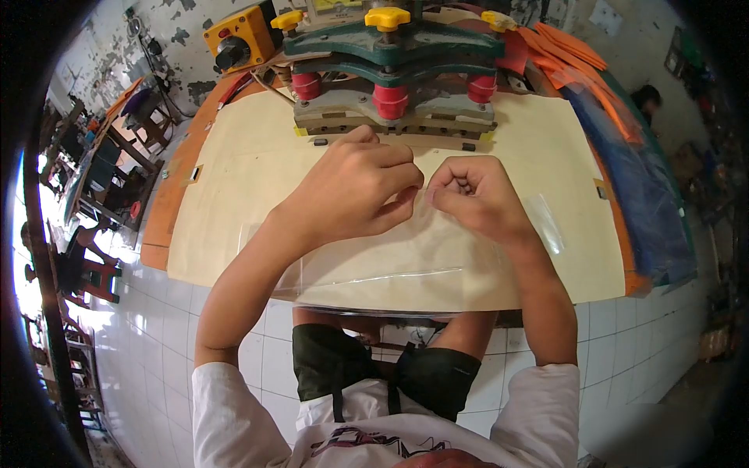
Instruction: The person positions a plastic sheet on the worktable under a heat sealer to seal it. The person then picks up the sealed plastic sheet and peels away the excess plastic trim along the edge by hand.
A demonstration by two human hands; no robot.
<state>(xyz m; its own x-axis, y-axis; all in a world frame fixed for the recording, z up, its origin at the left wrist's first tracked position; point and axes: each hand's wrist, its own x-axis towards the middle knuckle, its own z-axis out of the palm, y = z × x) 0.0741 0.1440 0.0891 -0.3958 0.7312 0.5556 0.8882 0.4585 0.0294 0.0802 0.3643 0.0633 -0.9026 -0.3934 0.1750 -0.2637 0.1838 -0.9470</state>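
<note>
My left hand point(363, 187) is raised over the middle of the table, with its fingers curled and pinched. Close to its right, my right hand point(476, 195) is closed too, thumb against the bent index finger. A gap separates the hands. Clear plastic film point(374, 274) lies on the cream sheet point(226, 171) beneath and between them. Some film seems to rise toward the fingertips, but what either pinch holds is too faint to tell. Just beyond the hands stands a green and grey press point(437, 51) with yellow knobs and red cylinders.
A yellow control box point(238, 39) with a black knob stands at the back left. Orange sheets point(569, 51) and blue material point(640, 187) lie along the right side. Other people and stools are at the far left. A person's dark head shows at the right.
</note>
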